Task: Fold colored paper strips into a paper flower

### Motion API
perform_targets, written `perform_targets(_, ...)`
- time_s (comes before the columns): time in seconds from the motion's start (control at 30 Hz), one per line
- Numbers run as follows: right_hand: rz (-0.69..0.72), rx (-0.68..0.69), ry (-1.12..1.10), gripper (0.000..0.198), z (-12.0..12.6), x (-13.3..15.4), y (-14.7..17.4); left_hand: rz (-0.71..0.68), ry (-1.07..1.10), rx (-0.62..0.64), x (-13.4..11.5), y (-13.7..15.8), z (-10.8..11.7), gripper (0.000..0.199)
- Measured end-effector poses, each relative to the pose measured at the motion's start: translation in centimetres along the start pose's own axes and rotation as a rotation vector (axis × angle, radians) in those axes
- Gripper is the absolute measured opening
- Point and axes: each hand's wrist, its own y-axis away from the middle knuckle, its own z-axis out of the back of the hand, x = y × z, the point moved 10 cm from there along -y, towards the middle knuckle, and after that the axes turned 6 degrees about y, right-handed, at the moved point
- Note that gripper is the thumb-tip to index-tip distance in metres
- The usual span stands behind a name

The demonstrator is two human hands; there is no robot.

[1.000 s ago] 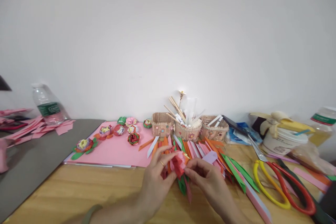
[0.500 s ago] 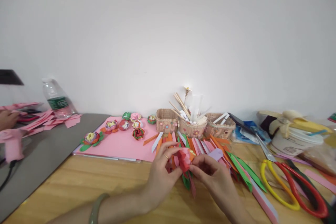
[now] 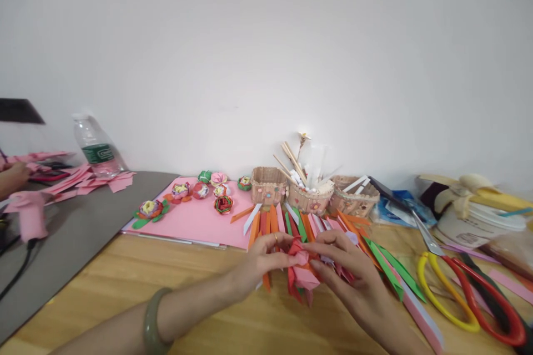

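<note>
A: Where is the folded red-and-pink paper (image 3: 306, 277)?
B: Between the two hands, at the near edge of the fan of paper strips (image 3: 272, 222). It's held up over the table (image 3: 183, 283), as far as I can judge.
A: Which hand is nearer to it?
B: Neither; both touch it. The left hand (image 3: 263, 259) comes in from the left, its thumb and fingers closed on the far left part. The right hand (image 3: 350, 267) meets the right edge with its fingertips.
A: Is the right one pinching too?
B: I can't tell; its fingers hide the contact.
A: And the long axis?
B: Hard to read, because the piece is bunched up. A pink flap sticks out on the near side, below both sets of fingertips, and looks uncovered.
A: So the relation that matters?
B: Paper in the middle, hands opposed left and right, with the near side the open one, I'd judge.
</note>
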Motion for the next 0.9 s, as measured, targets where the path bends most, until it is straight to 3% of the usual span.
perform_targets(0.27,-0.072,0.11,-0.048,0.011,-0.9,-0.2,0.1,0.172,0.05,-0.022,1.3,0.2,0.0,0.021)
perform_targets(0.43,-0.212,0.177,-0.181,0.014,-1.7,-1.0,0.2,0.333,0.005,-0.064,3.1,0.6,0.6,0.017)
perform_targets(0.67,-0.386,0.131,-0.415,0.021,-2.0,-2.8,0.5,0.3,0.077,0.004,3.2,0.6,-0.2,0.021)
perform_targets(0.9,-0.408,0.119,-0.406,0.023,-2.5,-3.1,0.7,0.313,0.057,0.006,3.4,0.8,-0.3,0.017)
